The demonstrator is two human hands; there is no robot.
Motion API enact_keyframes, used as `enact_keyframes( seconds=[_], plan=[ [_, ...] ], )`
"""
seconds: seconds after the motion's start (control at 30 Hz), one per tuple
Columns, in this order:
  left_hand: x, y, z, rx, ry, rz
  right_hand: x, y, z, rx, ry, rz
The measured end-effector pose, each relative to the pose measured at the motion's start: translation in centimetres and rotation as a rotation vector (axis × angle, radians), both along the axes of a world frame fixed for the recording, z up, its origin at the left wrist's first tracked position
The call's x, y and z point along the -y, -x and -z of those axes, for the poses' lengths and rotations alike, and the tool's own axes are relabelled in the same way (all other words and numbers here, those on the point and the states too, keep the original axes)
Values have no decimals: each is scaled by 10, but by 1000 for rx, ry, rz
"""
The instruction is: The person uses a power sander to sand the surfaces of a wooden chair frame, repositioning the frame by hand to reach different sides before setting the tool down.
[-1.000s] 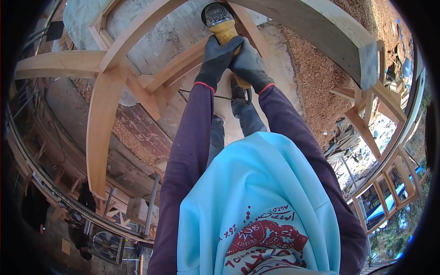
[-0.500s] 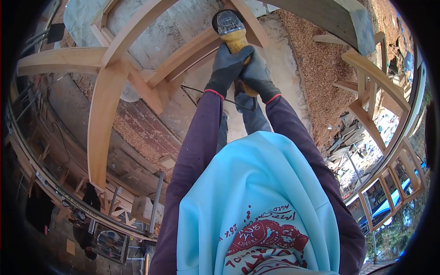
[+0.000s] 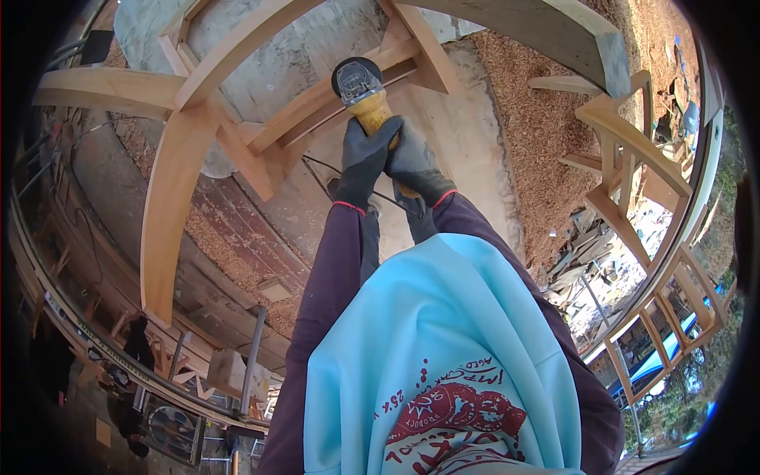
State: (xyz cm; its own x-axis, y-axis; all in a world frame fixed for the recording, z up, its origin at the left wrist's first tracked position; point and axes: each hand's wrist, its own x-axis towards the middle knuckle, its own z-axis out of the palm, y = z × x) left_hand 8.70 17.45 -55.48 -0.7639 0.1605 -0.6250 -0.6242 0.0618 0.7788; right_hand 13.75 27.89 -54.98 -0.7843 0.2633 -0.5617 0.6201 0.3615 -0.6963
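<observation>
Both hands gloved, dark grey with red cuffs, upper centre of frame. My left hand [image 3: 364, 161] is clamped around the yellow body of the angle grinder [image 3: 366, 99]; my right hand [image 3: 412, 165] is wrapped on the same body just beside it, thumbs touching. Grinder head with its round guard points up and left, sitting at the wooden brace [image 3: 348, 87] that runs diagonally across the upper centre. Can't tell whether the disc touches the wood.

A black cable [image 3: 321, 168] trails from below my hands toward the left. Purple sleeves run down from the gloves to a light blue hoodie [image 3: 443, 356] filling the lower centre.

The brace is part of a curved timber frame [image 3: 170, 198]: one wide arched piece down the left, another beam [image 3: 546, 32] across the upper right, joints meeting in the upper left. Under it, a pale slab [image 3: 467, 150] and a red-brown board floor. Wood shavings [image 3: 546, 134] cover the ground on the right. More wooden frames [image 3: 633, 174] stand at the right edge.
</observation>
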Motion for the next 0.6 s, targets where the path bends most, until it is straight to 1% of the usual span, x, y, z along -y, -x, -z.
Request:
enact_keyframes(
  seconds=[0.03,0.07,0.13,0.27,0.33,0.4,0.47,0.53,0.6],
  plan=[
    [7,-3,-5,29,4,-33,5,-1,-1,8,4,-56],
    [13,-6,0,30,8,-36,9,0,-2,15,9,-112],
    [25,-10,11,35,8,-49,15,-1,1,-18,-1,-138],
    [16,-3,3,31,-12,-33,13,0,3,-6,2,-72],
    [4,-1,10,12,16,52,3,2,-2,0,-10,-47],
    [-8,6,8,2,-15,54,-9,7,-7,53,-77,-40],
    [-20,13,9,-5,47,118,-19,12,-3,44,-60,-16],
    [-31,24,14,8,55,132,-28,21,-2,61,-71,29],
    [-39,33,19,23,66,151,-36,29,6,52,-80,23]
  ],
)
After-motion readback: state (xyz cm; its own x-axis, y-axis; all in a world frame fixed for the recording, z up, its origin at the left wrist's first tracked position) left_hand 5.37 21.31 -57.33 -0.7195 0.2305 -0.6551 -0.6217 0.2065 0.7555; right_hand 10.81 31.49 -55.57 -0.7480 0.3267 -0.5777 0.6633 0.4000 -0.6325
